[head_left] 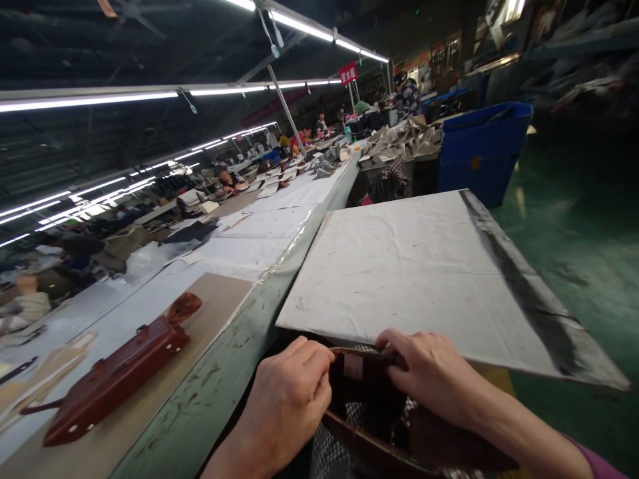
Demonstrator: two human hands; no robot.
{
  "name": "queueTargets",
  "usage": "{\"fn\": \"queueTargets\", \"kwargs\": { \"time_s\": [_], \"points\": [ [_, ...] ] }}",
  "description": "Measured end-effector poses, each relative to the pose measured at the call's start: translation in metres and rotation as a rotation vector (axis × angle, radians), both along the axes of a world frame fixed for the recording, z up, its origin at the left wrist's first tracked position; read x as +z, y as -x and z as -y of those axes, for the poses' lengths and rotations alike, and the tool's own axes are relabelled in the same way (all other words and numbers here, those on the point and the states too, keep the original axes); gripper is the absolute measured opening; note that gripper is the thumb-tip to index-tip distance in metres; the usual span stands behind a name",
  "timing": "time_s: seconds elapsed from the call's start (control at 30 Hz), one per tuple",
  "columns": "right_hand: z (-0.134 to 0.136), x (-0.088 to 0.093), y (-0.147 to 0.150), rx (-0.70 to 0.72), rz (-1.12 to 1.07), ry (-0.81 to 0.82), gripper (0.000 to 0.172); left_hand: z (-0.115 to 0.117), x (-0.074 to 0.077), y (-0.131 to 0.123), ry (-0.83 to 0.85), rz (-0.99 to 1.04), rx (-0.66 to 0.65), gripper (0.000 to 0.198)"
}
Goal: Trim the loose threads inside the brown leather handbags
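Note:
A dark brown leather bag (379, 439) is held low in front of me, its mouth open upward and a small pale patch on its inner wall. My left hand (292, 392) pinches the left end of its rim. The far rim's right part is between the thumb and fingers of my right hand (429, 372). Checked cloth shows beneath and inside the bag opening. On the long table to the left lies a finished-looking reddish-brown leather bag (120, 372), on its side on a brown board (219, 293).
A white-covered board (399, 266) juts out just beyond my hands. The long table's green edge (249, 359) runs along my left. Farther off stand a blue bin (479, 153) and piled grey pieces (404, 140). Several people sit along the tables; a person's arm (24, 303) shows far left.

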State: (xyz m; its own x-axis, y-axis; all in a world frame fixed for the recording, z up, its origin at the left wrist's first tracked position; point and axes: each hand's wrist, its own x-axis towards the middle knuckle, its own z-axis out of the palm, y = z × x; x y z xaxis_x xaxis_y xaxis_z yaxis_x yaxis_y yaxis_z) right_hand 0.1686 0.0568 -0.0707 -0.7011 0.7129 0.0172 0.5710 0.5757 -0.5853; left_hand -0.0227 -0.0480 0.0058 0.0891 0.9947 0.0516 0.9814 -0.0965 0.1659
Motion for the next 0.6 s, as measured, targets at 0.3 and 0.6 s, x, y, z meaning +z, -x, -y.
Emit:
{"fn": "queueTargets", "kwargs": {
  "time_s": [0.3,0.6],
  "points": [
    [0.008,-0.007,-0.001,-0.010,0.069,-0.040,0.028,-0.016,0.006,-0.008,0.119,-0.096,0.132,0.011],
    [0.002,-0.015,-0.006,-0.047,0.060,0.011,0.028,-0.027,-0.008,-0.003,0.051,0.124,0.074,0.014]
  ]
}}
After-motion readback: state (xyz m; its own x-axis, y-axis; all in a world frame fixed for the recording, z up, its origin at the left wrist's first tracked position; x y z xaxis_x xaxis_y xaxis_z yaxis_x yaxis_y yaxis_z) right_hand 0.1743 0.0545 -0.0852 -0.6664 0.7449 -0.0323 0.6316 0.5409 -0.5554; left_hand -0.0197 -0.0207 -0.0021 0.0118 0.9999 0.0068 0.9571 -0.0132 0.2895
